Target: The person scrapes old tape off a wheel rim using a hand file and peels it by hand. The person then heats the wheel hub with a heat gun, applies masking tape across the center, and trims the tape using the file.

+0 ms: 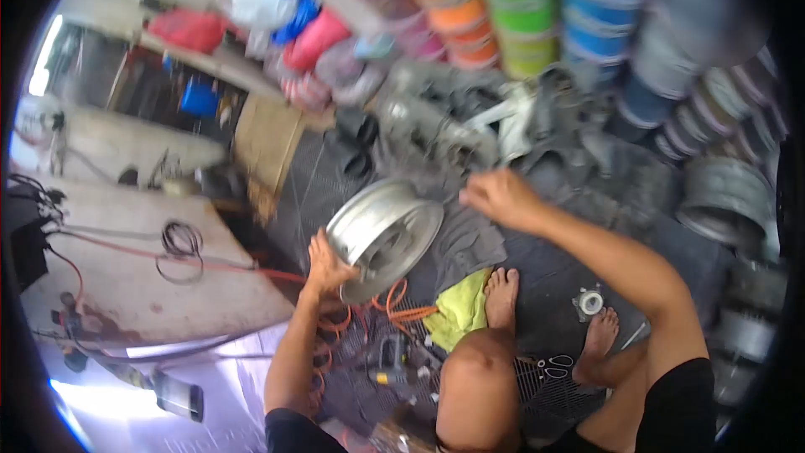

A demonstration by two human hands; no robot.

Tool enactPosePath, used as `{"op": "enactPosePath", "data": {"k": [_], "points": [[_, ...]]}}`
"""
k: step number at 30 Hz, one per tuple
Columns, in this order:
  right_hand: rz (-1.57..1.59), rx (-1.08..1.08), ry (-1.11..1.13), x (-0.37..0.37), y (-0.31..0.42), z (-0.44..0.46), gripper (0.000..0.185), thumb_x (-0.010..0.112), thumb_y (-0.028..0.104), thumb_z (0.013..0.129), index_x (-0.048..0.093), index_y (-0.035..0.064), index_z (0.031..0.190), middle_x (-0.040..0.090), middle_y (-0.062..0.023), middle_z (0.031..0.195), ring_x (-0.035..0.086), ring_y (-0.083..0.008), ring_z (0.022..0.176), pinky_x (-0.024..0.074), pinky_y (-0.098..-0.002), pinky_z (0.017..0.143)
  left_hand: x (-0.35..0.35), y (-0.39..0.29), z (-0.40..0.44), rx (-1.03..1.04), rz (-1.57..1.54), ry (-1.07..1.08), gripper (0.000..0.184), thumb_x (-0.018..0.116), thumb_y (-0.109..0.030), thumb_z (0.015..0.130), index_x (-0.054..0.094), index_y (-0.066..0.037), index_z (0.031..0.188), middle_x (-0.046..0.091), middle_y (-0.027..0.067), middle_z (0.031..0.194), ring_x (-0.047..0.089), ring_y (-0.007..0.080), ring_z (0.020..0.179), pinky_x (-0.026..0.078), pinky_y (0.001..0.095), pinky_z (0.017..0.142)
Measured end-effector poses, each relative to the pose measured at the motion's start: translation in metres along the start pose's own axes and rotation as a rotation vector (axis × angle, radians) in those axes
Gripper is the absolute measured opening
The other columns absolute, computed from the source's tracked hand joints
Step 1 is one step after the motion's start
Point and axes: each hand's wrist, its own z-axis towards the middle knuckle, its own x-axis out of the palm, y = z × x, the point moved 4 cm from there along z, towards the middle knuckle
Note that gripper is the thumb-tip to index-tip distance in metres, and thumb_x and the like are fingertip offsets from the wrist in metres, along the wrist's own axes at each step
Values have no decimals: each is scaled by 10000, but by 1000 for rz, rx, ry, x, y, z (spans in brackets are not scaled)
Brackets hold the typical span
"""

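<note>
A silver wheel rim (pixel 369 218) is held tilted in front of me, its open face turned to the right and down. My left hand (pixel 329 267) grips its lower left edge, the fingers on the outer barrel and the thumb at the rim's lip. To the right of the rim, apart from it, my right hand (pixel 496 199) hangs with its fingers curled together; whether something small is between them is too blurred to tell. A grey cloth (pixel 470 239) and a yellow-green cloth (pixel 459 310) lie below the rim, near my foot.
Coiled orange hose (pixel 402 312), a power tool (pixel 392 361), scissors (pixel 555 367) and a small round metal part (pixel 589 301) are on the floor. Stacked coloured buckets (pixel 520 13) stand at the back. Another rim (pixel 725 197) sits at right. A workbench (pixel 159 260) runs along the left.
</note>
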Motion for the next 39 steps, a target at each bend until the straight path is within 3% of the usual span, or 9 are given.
{"op": "enactPosePath", "data": {"k": [4,8,16,18,20,22,28,34,39], "points": [[60,290,207,-123,60,-146,485,513,476,994,657,26,886,696,-172,854,662,-352,725,528,-437,671,-16,-43,7,-37,128,40,1298,888,-339,478,188,106,1476,441,300,1357,422,469,1291,351,482,1119],[404,874,-123,-210,70,-289,505,490,462,1017,654,-10,1091,721,-102,934,697,-191,775,570,-338,693,-91,-125,-27,163,113,0,1211,873,-395,468,316,65,1440,469,285,1334,452,463,1257,381,515,1076],[1246,1071,-163,-143,107,-302,826,448,662,950,395,-28,1401,466,-298,1406,636,-447,1048,580,-434,793,-344,-284,-256,798,189,-221,1161,892,-190,385,349,43,1384,449,253,1298,441,435,1228,376,477,1071],[1531,966,-93,-134,136,-283,663,500,549,980,495,-10,1336,614,-234,1224,688,-321,929,584,-360,719,-367,-287,-320,1004,277,-360,1059,895,-211,452,393,18,1356,467,226,1321,446,434,1250,370,523,1074],[1686,822,-104,-141,164,-282,623,504,524,980,508,-5,1309,613,-214,1183,680,-299,903,575,-345,702,-370,-294,-369,1129,311,-560,588,788,-168,678,527,-94,1200,547,135,1250,514,348,1217,375,527,1072],[1734,707,-170,-152,187,-295,584,508,500,980,521,1,1282,612,-193,1142,673,-277,876,565,-329,686,-363,-291,-395,1242,501,-592,597,770,-161,720,473,-250,1229,519,-8,1278,502,227,1244,405,491,1062],[1597,488,-569,-194,228,-375,467,520,425,979,560,16,1200,611,-132,1019,650,-211,798,537,-283,637,-332,-308,-444,1871,901,-881,659,772,-252,761,349,-466,1220,472,-88,1196,461,174,1235,429,527,1005],[1487,406,-868,-215,250,-439,355,531,350,978,599,32,1119,609,-71,897,627,-145,719,508,-236,588,-355,-338,-419,938,-86,-626,498,644,-378,881,506,-139,1295,542,130,1199,471,235,1215,443,532,1008],[1427,397,-991,-220,262,-467,269,541,288,977,632,45,1051,608,-20,794,608,-90,653,484,-197,547,-262,-356,-404,276,-1764,34,473,515,-395,988,592,-27,1276,620,179,1170,628,258,986,524,390,857]]}}
